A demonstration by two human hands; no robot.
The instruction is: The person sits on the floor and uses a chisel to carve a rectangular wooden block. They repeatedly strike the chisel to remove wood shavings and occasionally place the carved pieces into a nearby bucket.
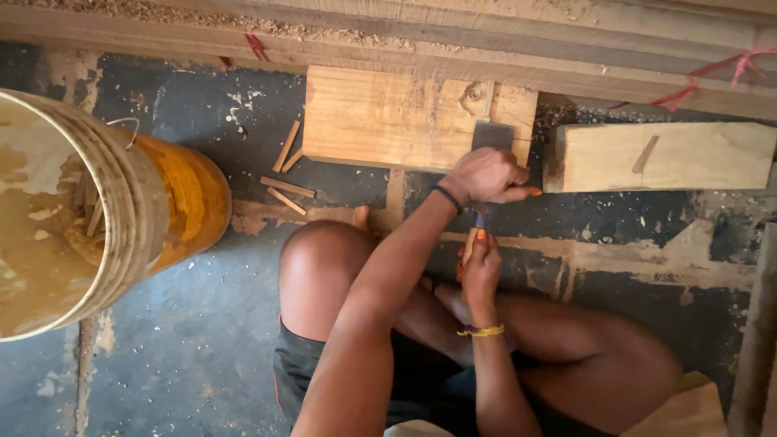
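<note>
Mid-trim, seemingly: left hand (486, 176) grip closed around flat-bladed tool (492, 134) by wooden board (388, 117); right hand (481, 275) pinching thin wooden strip (469, 243). Next likely needs steady, aligned blade.

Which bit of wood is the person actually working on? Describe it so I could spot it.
Start at the big yellow plastic bucket on the left, then look right along the dark floor to the pale rectangular wooden board. Unlike the plainer wooden block further right, it has a round knot and a flat metal blade on it.

Dark, paint-stained concrete floor (202, 340); sawdust-strewn timber beams (486, 48) run beyond.
</note>
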